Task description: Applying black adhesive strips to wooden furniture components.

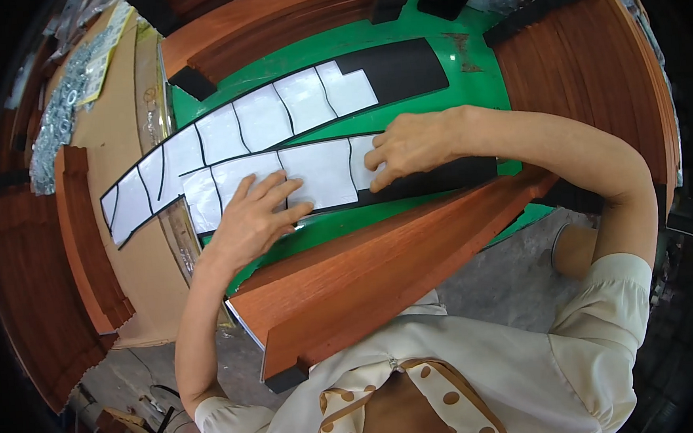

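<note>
Two long black strips lie on the green work surface, each partly covered by a row of white pieces with dark, wavy gaps between them. On the near strip (320, 174), my left hand (255, 214) rests with fingers spread over the white pieces. My right hand (417, 145) is at the right end of that white row, its fingers bent and fingertips drawn together at the last piece. What they pinch is hidden. The far strip (413, 69) slants beyond, with bare black showing at its right end. Bare black on the near strip shows beneath my right wrist.
A reddish-brown wooden moulding (381, 262) lies along the near edge, before my body. Another moulding (280, 38) stands at the far side. Brown wooden panels (584, 83) are stacked at right. Brown cardboard (139, 269) and bagged metal hardware (59, 123) lie at left.
</note>
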